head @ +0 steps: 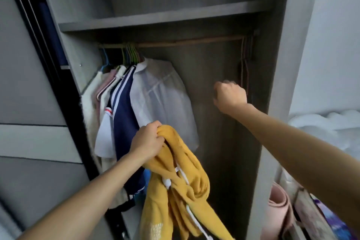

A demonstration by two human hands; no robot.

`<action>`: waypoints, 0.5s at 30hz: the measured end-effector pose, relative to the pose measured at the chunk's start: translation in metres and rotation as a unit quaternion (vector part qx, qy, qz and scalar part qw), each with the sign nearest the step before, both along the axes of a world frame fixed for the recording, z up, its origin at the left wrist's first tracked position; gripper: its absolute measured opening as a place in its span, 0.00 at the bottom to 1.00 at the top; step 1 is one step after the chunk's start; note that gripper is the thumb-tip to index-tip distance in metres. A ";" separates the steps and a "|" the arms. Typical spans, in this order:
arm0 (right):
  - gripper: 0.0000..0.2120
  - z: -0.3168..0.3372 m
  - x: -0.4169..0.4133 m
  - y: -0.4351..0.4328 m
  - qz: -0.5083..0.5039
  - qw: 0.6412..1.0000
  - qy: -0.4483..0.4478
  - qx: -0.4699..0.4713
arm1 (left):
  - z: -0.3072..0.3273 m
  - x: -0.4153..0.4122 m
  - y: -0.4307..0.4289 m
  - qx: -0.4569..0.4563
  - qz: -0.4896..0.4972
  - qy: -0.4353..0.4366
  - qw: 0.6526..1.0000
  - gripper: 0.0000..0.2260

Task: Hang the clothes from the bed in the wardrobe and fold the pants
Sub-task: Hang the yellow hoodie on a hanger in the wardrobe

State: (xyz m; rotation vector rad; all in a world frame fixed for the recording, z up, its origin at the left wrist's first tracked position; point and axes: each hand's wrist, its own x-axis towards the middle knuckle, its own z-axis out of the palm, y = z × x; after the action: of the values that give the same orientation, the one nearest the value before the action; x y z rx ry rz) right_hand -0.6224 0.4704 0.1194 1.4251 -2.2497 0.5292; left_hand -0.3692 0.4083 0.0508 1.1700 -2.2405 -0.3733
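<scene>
Right hand [229,95] nearer spare hangers [244,64] at right end of rail [191,41]. Hangers lie just up-right of knuckles, hanging vertical. Fingers curled (grip on hanger not discernible). Left hand [148,140] clutches yellow hoodie [175,181], bunched low at centre of wardrobe opening.

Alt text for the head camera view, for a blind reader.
A person's left grip holds a yellow hoodie before an open wardrobe. The right grip, curled, is by bare hangers at the right end of the rail.
</scene>
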 end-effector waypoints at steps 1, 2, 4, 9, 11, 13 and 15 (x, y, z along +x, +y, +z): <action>0.13 0.016 -0.011 -0.012 -0.031 0.999 0.022 -0.001 | -0.003 -0.006 -0.009 -0.004 0.002 -0.017 1.000 0.06; 0.13 0.027 -0.022 -0.022 -0.067 0.997 0.039 0.016 | -0.007 -0.011 -0.018 -0.011 0.004 -0.033 0.999 0.07; 0.13 0.036 -0.043 -0.037 -0.134 0.987 0.062 0.058 | -0.012 -0.017 -0.039 -0.022 0.006 -0.055 0.998 0.10; 0.09 0.023 -0.079 -0.064 -0.205 0.969 0.055 0.126 | -0.010 -0.024 -0.107 -0.039 -0.032 -0.064 0.997 0.08; 0.10 0.018 -0.087 -0.072 -0.231 0.966 0.029 0.115 | -0.004 -0.029 -0.136 -0.048 -0.062 -0.077 0.994 0.04; 0.08 0.016 -0.094 -0.083 -0.247 0.967 -0.016 0.066 | 0.002 -0.036 -0.163 -0.055 -0.091 -0.090 0.990 0.03; 0.06 0.018 -0.098 -0.093 -0.245 0.967 -0.064 0.002 | 0.008 -0.045 -0.185 -0.058 -0.116 -0.100 0.987 0.03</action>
State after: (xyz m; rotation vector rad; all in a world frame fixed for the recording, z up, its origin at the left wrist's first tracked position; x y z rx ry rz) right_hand -0.7204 0.3772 0.1374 0.8006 -2.5825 0.4570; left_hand -0.4147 0.2231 0.0587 0.9242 -2.5458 -0.2203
